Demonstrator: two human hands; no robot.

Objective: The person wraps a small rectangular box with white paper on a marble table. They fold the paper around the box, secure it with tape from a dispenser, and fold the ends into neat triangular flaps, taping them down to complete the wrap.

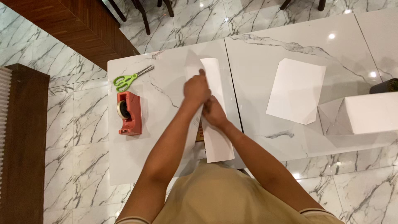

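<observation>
A long sheet of white paper [214, 74] lies on the white marble table [166, 74], folded around something with a bit of yellow and red showing under it near my wrists. My left hand [196, 88] presses down on the paper's upper part with fingers curled on the fold. Just below it, my right hand [213, 112] grips the paper's edge. Both hands touch each other over the sheet.
Green-handled scissors [129, 79] and a red tape dispenser [129, 113] sit left of my hands. To the right lie a loose white sheet [295, 90] and a white-wrapped box [365, 114]. A dark wooden counter [78, 25] and chair legs [143, 12] stand beyond the table.
</observation>
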